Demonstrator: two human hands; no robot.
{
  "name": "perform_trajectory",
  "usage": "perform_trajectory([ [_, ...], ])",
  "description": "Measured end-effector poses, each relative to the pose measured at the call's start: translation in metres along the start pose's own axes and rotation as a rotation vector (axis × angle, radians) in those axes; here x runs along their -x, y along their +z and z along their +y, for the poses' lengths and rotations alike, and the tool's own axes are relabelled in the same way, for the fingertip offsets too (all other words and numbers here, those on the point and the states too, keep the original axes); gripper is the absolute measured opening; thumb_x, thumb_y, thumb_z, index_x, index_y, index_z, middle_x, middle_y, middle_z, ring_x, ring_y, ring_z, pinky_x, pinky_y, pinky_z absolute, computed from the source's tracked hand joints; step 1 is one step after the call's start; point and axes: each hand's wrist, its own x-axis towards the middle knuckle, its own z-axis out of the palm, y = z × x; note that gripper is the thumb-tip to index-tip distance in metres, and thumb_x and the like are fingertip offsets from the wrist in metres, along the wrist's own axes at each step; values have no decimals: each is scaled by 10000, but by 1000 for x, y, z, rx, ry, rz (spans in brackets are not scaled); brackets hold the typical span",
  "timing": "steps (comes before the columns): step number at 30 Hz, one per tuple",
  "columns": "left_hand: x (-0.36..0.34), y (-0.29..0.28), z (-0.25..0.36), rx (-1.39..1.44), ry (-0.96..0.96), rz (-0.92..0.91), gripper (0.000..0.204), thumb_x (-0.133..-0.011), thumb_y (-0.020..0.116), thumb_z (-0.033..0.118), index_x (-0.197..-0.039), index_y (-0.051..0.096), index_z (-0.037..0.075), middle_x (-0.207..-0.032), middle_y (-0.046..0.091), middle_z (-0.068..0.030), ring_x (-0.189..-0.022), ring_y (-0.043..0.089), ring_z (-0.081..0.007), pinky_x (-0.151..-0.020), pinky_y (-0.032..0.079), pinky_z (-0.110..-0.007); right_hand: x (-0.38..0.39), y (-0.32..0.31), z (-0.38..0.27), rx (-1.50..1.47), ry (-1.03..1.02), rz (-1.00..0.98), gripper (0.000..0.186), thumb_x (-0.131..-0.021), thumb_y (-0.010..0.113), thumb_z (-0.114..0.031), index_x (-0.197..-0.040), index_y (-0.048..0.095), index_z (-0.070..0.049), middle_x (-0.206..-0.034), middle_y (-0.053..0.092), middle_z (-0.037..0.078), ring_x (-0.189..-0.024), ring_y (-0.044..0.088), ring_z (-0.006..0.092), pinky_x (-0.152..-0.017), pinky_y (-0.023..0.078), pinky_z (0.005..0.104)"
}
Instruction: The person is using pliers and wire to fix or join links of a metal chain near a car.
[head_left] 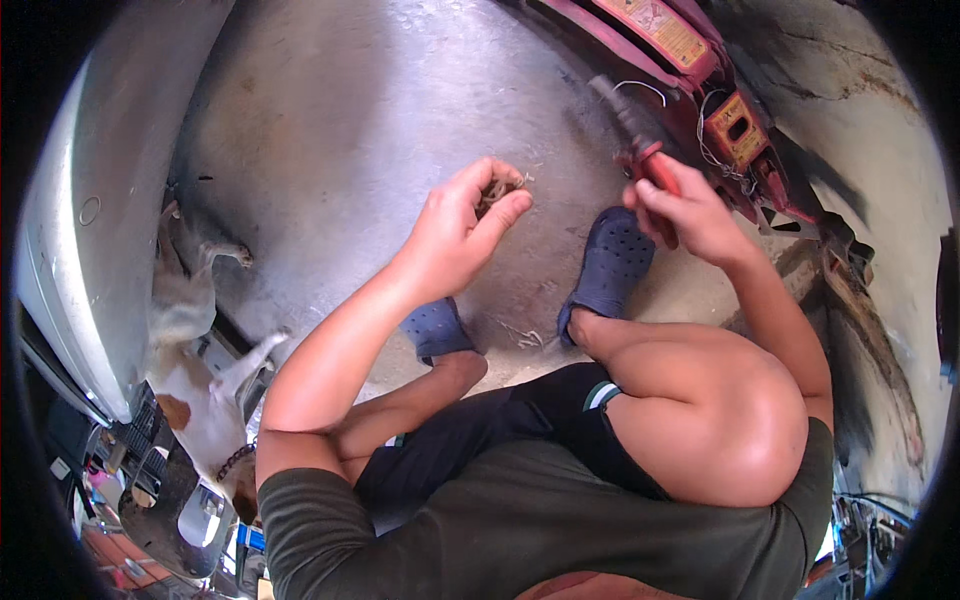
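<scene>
My left hand (460, 225) is raised over the floor, fingers curled round a small bunch of thin brownish-grey strips (492, 194). Their exact kind is too small to make out. To the right, my right hand (692, 210) grips a red-handled tool (655, 168). Its long grey front end points up and left, blurred, beside a red panel (650, 50). The two hands are apart. A thin pale wire (648, 88) curves near the tool's tip, close to the panel.
A dog (190, 380) with a chain collar lies at the left, by a large silver-grey panel (110, 220). A yellow-labelled red part (738, 132) with loose wires is at the right. Pale scraps (522, 335) lie on the floor between my blue clogs (612, 260).
</scene>
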Motion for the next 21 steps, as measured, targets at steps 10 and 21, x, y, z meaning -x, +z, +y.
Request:
perform_trajectory([
  [10,-9,-6,15,-198,279,173,260,-1014,707,252,-1090,655,9,-810,638,-30,-767,573,-104,-718,488,-276,8,17,-16,927,-722,428,590,-839,659,43,-1408,560,-79,-984,551,158,-886,632,290,-821,508,335],
  [21,-7,-1,26,-217,296,274,249,-1011,707,235,-1088,650,5,-862,673,-71,-761,616,-129,-707,502,-297,26,35,-13,580,-559,164,230,-872,757,-110,-966,574,-6,-825,511,119,-692,489,208,-642,422,354],
])
